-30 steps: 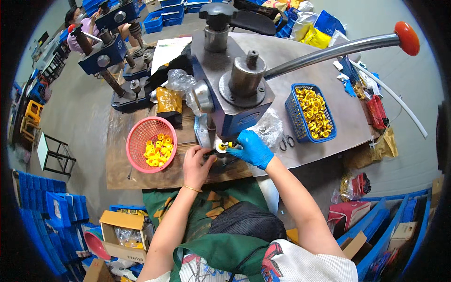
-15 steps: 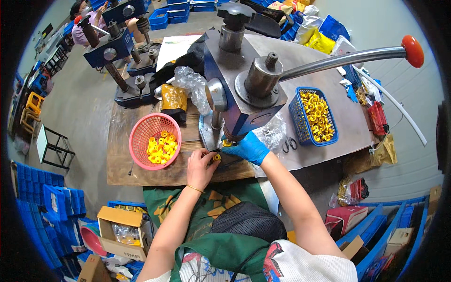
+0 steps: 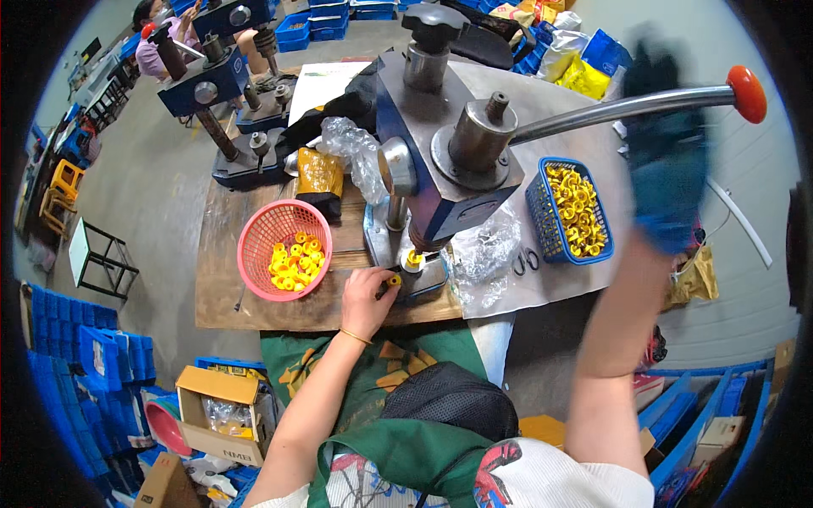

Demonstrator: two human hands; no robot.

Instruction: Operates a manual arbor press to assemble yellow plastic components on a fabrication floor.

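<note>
My bare left hand [image 3: 366,298] rests at the front of the wooden bench, thumb and fingers closed on a small yellow plastic cap [image 3: 394,280]. Beside it, another yellow part [image 3: 414,257] sits in a white seat on the base of the hand press [image 3: 449,182], under the ram. My right hand [image 3: 669,161], in a blue glove, is raised at the right by the press lever [image 3: 618,114] with its red knob [image 3: 749,95]. Motion smears its fingers, so whether they touch the lever is unclear.
Left of the press stands a pink basket [image 3: 243,254] with yellow caps; right of it, a blue basket [image 3: 543,227] full of yellow parts. Clear plastic film [image 3: 487,262] and scissors [image 3: 527,261] lie between. Another press [image 3: 203,93] and a person [image 3: 152,55] are farther left.
My right hand has left the press base and swung up and right to the lever, uncovering the yellow part under the ram. My left hand keeps its cap in nearly the same place.
</note>
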